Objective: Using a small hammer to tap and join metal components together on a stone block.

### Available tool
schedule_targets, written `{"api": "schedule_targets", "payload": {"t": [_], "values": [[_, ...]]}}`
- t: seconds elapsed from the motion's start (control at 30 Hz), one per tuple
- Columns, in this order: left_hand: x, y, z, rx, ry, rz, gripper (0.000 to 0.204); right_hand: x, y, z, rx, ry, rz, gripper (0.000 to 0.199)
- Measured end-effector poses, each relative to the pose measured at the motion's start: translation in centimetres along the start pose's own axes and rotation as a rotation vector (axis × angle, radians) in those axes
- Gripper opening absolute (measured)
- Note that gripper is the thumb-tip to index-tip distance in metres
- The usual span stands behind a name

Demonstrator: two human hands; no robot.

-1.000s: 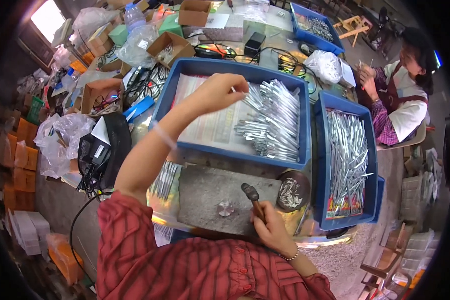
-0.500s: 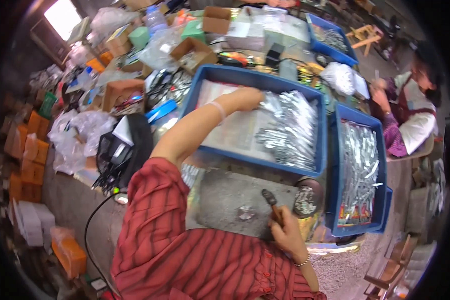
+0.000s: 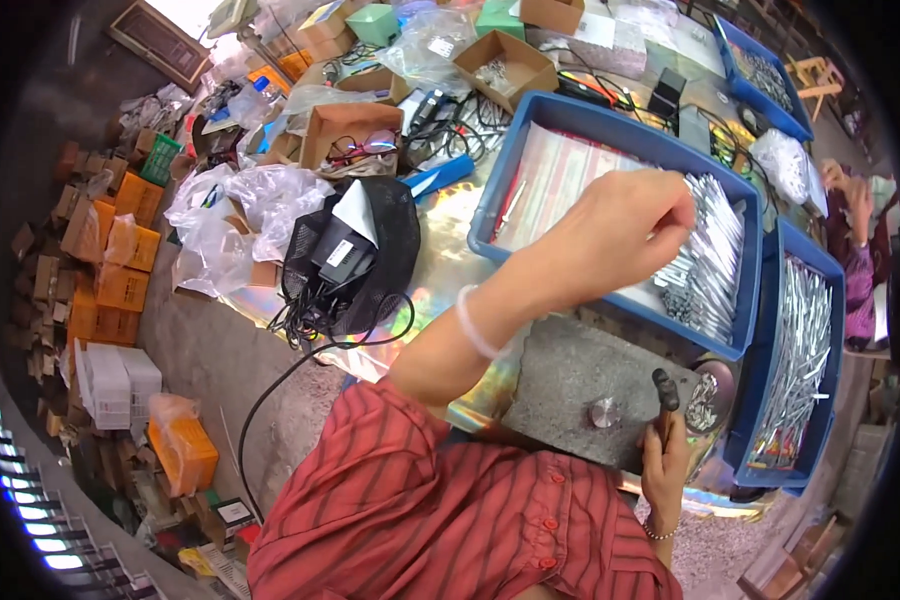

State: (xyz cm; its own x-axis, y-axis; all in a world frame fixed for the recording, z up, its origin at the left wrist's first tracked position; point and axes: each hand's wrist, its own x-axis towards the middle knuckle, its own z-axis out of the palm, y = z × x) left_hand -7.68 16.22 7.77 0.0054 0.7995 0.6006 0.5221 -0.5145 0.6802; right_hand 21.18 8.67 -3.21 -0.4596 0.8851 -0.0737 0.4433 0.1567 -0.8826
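Note:
My left hand (image 3: pixel 625 225) is raised over the near part of a large blue tray (image 3: pixel 485 215), its fingers curled closed; what they hold, if anything, is hidden. Slender silvery metal pieces (image 3: pixel 715 265) are heaped in the tray's right side, beside the hand. With my right hand (image 3: pixel 665 465) I grip a small hammer (image 3: pixel 667 390) by its handle, head upward. The hammer is over the right edge of a grey slab (image 3: pixel 560 365). On that slab sits a short round metal piece (image 3: pixel 604 412). A round dish (image 3: pixel 727 380) of small metal bits stands just right of the hammer.
A second blue tray (image 3: pixel 767 345) of metal strips stands at the right; beyond it a co-worker's hand (image 3: pixel 850 200) shows. Left lie a black mesh bag (image 3: pixel 395 235), a cable (image 3: pixel 260 405) and an open cardboard box (image 3: pixel 320 125). Orange crates (image 3: pixel 120 285) stack farther left.
My left hand has come up out of the metal pieces and nearer to me, fingers curled. The whole view has turned leftward. My right hand still grips the hammer.

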Motion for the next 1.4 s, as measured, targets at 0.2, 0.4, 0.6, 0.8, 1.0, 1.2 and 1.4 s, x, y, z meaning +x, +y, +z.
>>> {"api": "schedule_targets", "payload": {"t": [0.2, 0.4, 0.6, 0.8, 1.0, 1.2, 1.4], "values": [[-7.4, 5.3, -1.7, 0.131, -0.111, -0.249, 0.012, -1.2, -0.9, -0.9, 0.317, 0.062, 0.083, 0.011], [-11.5, 6.0, -0.4, 0.312, -0.315, -0.330, 0.013, -0.1, 0.4, -5.5, 0.044, 0.302, 0.187, 0.011], [-11.8, 5.7, 1.0, 0.159, -0.314, -0.407, 0.012, 0.9, 4.2, -6.6, -0.276, 0.413, 0.205, 0.011], [-14.0, 4.5, 2.4, 0.083, -0.176, -0.430, 0.014, 3.3, 5.8, -6.0, -0.506, 0.341, 0.077, 0.021], [-16.4, 2.5, 3.9, 0.071, -0.131, -0.445, 0.013, 3.7, 6.1, -6.8, -0.585, 0.248, 0.206, 0.018], [-17.3, 1.9, 4.0, -0.006, -0.113, -0.463, 0.013, 4.6, 5.8, -5.9, -0.447, 0.272, 0.139, 0.015], [-17.8, 1.9, 3.6, -0.221, -0.086, -0.488, 0.012, 4.3, 6.3, -6.7, -0.055, 0.271, 0.157, 0.012]]}}
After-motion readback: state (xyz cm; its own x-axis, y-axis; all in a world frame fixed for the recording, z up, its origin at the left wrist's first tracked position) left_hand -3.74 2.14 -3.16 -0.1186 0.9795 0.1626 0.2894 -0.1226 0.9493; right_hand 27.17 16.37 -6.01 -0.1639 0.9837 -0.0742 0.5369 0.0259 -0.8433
